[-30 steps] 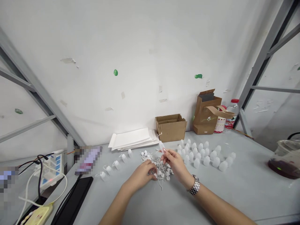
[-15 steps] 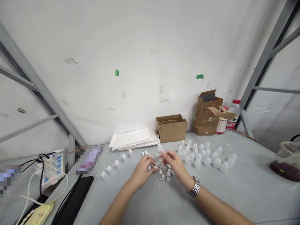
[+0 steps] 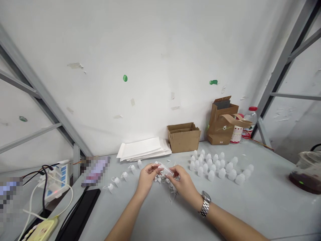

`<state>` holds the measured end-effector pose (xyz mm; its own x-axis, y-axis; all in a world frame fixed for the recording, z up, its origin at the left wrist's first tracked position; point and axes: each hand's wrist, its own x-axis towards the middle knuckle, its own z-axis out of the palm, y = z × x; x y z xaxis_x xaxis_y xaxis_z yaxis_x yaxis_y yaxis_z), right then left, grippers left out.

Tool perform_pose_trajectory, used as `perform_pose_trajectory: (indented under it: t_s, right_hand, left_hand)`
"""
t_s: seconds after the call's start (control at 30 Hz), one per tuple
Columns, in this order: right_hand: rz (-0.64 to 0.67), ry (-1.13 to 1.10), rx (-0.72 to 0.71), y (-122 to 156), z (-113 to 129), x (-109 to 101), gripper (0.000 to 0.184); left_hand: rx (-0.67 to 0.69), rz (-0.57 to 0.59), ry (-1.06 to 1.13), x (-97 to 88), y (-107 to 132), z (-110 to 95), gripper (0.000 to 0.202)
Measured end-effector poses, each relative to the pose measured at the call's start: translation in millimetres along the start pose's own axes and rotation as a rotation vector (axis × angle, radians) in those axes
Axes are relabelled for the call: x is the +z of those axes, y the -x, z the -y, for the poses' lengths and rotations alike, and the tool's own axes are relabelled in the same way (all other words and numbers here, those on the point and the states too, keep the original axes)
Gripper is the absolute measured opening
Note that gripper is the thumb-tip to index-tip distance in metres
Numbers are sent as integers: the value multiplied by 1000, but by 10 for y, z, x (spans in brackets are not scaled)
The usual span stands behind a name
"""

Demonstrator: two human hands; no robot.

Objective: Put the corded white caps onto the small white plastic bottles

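Above the middle of the table, my right hand (image 3: 185, 184) pinches the near end of a translucent white tube (image 3: 167, 170). My left hand (image 3: 146, 179) is closed at the tube's other end, on a small white cap (image 3: 160, 166) partly covered by the fingers. Beneath both hands lies a loose pile of white caps with thin straps (image 3: 159, 179), some of it hidden. To the left, several white capped pieces with strap loops (image 3: 124, 176) stand in a slanting row. Right of my right hand, several translucent domed pieces (image 3: 211, 175) stand in rows.
Against the wall are a stack of white envelopes (image 3: 140, 149), an open cardboard box (image 3: 184, 140), a brown paper bag (image 3: 220, 125) and a red-capped bottle (image 3: 250, 117). A power strip (image 3: 59, 180), cables and a black bar (image 3: 79, 214) lie left. A jug of dark liquid (image 3: 307, 174) stands right.
My right hand has lowered and turned the tube, bringing it leftward to my left hand. My left hand has risen slightly out of the pile with a small white cap, and they meet.
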<state>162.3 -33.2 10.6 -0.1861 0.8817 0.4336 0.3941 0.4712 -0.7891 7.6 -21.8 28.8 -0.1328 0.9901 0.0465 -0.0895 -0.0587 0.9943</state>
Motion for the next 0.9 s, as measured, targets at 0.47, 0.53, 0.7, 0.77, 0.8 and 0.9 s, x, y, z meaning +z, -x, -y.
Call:
perform_pose_trajectory:
  t_s: [0.47,0.53,0.7,0.77,0.8,0.9]
  right_hand:
    - [-68,509,-417,1,-6,-23,15]
    - [-95,567,-465,1,-2,-22,17]
    - [-126,625,-541,13,9,-31,23]
    - [-139,597,-536,22,14,-33,23]
    - [-145,571,-523,27,18,-33,22]
    - [-149,456,-459,44,33,-29,18]
  left_hand:
    - [-195,6,352,16,42,102,27]
    - [-193,17,381,16,42,104,24]
    - [-180,41,282,-15,42,48,19]
    - [-169,44,234,-16,47,24,19]
    - [-163,42,226,-11,51,17,19]
    - [-147,28,268,12,59,22,22]
